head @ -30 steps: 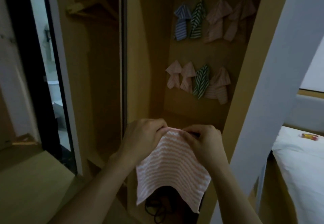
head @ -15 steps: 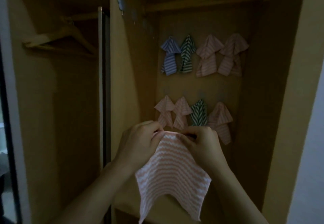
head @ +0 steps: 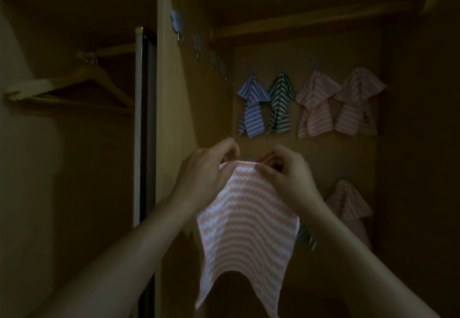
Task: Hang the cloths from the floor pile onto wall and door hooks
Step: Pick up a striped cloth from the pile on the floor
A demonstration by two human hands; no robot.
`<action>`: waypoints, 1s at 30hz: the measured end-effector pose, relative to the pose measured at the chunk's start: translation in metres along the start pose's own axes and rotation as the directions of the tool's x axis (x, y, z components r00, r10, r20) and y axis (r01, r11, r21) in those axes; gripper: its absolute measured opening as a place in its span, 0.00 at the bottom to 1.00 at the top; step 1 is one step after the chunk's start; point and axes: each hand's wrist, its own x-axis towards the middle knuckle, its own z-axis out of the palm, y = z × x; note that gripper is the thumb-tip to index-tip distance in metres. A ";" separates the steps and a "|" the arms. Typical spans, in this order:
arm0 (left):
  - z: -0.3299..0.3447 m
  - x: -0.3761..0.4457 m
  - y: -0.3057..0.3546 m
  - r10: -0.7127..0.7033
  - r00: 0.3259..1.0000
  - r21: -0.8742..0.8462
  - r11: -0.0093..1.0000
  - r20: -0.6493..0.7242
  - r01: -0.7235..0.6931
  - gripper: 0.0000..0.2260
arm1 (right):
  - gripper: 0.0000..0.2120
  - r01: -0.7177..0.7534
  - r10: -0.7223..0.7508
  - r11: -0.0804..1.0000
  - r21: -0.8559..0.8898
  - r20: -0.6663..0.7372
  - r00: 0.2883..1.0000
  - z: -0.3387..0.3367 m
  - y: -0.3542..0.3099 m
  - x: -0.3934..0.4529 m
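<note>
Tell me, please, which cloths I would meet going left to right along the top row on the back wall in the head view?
blue striped cloth → green striped cloth → first pink striped cloth → second pink striped cloth. All four hang from hooks above the hands.

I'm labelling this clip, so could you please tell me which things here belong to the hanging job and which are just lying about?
Job:
pink cloth, pinched by left hand and right hand
hung cloths
door hooks

Lying about:
hanger
rail
</note>
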 end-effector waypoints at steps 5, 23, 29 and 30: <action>0.014 0.053 -0.023 0.114 0.993 0.084 0.990 0.040 -0.117 0.06 | 0.08 0.114 -0.114 0.984 0.137 -0.007 0.993 0.008 0.032 0.055; 0.085 0.214 -0.096 0.024 0.999 0.621 0.783 0.028 -0.036 0.13 | 0.18 0.249 -0.230 0.928 -0.278 0.100 0.968 0.040 0.106 0.246; 0.109 0.245 -0.121 0.031 0.995 0.808 0.581 0.091 -0.092 0.11 | 0.16 0.195 -0.114 0.871 -0.451 0.200 0.973 0.062 0.110 0.293; 0.112 0.250 -0.126 0.021 0.994 0.824 0.558 0.103 -0.097 0.12 | 0.16 0.168 -0.076 0.872 -0.461 0.210 0.975 0.066 0.111 0.300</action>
